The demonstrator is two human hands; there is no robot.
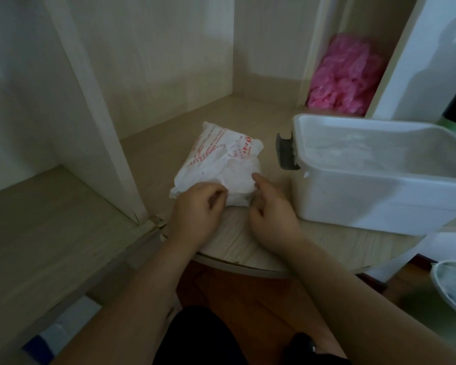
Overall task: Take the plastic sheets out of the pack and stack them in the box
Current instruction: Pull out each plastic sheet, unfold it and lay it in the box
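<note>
On pale wood shelf (153, 154), centre: white pack (216, 162) w/ red print, lying flat & crumpled, just left of open white plastic box (366, 201) w/ grey latch (284, 151), not touching it; box contents too blurred to tell. At pack's near-left edge: left hand (198, 206), fingers curled, pinching the wrap; at near-right side: right hand (273, 210), index out & touching pack, other fingers loosely bent, holding nothing. Behind box, in rt cubby: pink plastic bundle (345, 75).
</note>
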